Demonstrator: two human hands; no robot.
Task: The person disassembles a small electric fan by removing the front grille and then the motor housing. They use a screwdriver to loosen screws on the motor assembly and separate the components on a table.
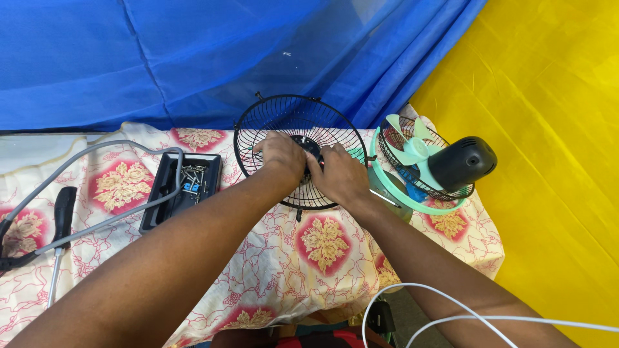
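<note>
Both hands, left hand (281, 154) and right hand (340, 175), fingers clenched, grip the round black wire fan guard (300, 151) near the far edge of the desk's flowered cloth (322, 241).

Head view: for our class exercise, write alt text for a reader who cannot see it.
Two bare hands, left hand and right hand, grip the centre of a black fan grille on a floral tablecloth. To the right lies a fan with green blades; to the left, a black tray of screws and a screwdriver.
</note>
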